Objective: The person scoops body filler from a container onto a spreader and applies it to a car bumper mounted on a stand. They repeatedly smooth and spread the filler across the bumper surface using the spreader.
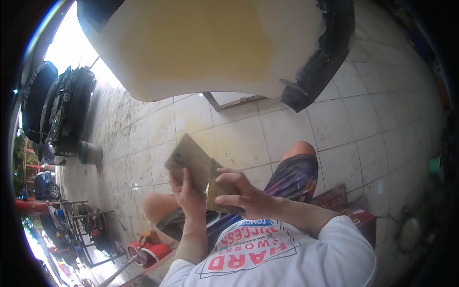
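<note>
My left hand grips a flat, rectangular grey-brown putty board, its thumb lying over the near face. In my right hand is a thin, flat putty spreader, held by spread fingers on its upper side. The spreader's edge meets or overlaps the board's right side; a little yellow shows there. Both are above my lap. Beyond them stands a large pale vehicle body panel with a broad yellow filler patch and a dark, rough right edge. Neither hand touches the panel.
Below the panel is a metal frame on the tiled floor. A bucket and a dark car are at the left. A red container sits at lower left, a red box by my right side.
</note>
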Action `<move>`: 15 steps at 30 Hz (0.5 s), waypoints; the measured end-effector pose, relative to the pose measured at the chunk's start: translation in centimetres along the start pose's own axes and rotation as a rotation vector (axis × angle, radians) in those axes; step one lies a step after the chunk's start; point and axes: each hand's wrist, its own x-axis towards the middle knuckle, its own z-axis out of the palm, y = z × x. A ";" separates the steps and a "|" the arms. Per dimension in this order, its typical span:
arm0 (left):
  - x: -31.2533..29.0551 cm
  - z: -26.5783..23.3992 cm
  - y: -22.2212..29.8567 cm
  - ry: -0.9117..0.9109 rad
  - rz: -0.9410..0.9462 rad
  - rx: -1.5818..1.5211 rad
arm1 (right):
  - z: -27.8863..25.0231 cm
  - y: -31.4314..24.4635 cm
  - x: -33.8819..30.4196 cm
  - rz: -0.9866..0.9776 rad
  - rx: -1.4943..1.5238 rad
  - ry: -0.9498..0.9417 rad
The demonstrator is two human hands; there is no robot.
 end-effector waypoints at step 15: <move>-0.7 -0.2 -1.1 -0.230 0.093 0.217 | -4.5 4.6 -7.7 0.968 0.282 0.175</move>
